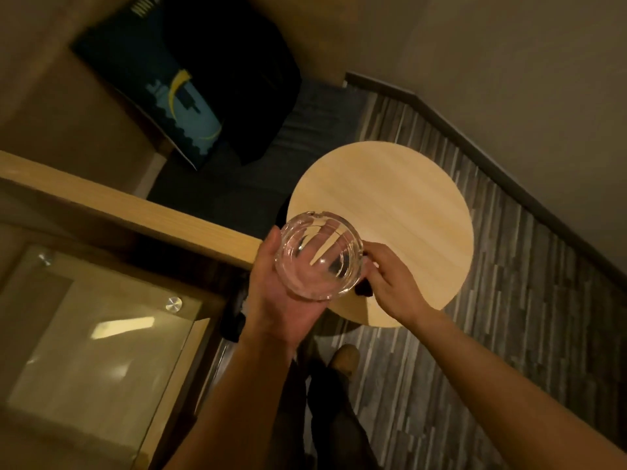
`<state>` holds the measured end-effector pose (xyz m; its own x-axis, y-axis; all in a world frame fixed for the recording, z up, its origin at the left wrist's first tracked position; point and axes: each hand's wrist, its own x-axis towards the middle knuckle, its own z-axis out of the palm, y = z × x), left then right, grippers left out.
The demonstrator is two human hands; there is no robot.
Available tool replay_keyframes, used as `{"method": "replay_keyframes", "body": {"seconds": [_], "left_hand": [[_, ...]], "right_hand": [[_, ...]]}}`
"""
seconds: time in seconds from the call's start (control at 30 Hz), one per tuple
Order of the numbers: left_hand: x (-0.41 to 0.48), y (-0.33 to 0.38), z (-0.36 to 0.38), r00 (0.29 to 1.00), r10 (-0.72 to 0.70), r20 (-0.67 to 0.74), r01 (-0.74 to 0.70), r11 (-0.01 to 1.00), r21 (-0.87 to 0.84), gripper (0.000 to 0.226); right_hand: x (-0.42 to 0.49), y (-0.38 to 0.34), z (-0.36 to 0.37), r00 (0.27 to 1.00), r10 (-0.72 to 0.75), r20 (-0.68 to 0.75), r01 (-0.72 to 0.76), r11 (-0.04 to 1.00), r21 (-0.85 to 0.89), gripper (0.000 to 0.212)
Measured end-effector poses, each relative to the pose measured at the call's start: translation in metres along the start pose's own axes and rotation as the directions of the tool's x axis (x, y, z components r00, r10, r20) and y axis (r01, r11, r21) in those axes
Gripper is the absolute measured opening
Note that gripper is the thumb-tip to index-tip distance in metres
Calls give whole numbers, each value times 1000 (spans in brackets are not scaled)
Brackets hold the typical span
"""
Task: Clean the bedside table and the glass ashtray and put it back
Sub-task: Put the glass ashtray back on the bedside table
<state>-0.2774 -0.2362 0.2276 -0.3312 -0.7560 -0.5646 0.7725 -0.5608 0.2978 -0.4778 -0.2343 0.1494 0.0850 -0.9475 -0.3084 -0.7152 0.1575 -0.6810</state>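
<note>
Two hands: ours, raised over the round pale wooden table
Left hand: cups the clear round glass ashtray
Ashtray: above the table's 8 o'clock edge
Right hand: pinches something small and dark at the ashtray's 4 o'clock

A dark thing (mostly hidden) peeks between the ashtray and right hand.

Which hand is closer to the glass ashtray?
Left. The left hand cups the glass ashtray from beneath, holding it up. The right hand sits just beside its right edge, gripping something small and dark.
</note>
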Motion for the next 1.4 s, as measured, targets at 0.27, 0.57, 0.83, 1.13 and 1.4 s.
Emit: {"method": "replay_keyframes", "body": {"seconds": [0.27, 0.57, 0.83, 1.13, 1.4], "left_hand": [[-75, 25, 93, 994, 95, -47, -94, 995, 14, 70], [-135, 21, 150, 989, 150, 18, -151, 985, 89, 67], [-182, 40, 145, 888, 446, -113, -388, 859, 335, 59], [-251, 83, 103, 747, 644, -167, -557, 743, 372, 49], [-323, 132, 35, 608, 730, -313, -700, 679, 222, 36]], "right_hand": [[-109, -178, -111, 968, 234, -92, -123, 758, 641, 27], [-153, -221, -177, 977, 200, -73, -87, 690, 718, 31], [-145, -256, -187, 998, -5, -62, 43, 773, 633, 34], [-140, -323, -141, 984, -153, 88, 61, 759, 648, 39], [-149, -403, -54, 939, -279, 200, 104, 786, 609, 32]]}}
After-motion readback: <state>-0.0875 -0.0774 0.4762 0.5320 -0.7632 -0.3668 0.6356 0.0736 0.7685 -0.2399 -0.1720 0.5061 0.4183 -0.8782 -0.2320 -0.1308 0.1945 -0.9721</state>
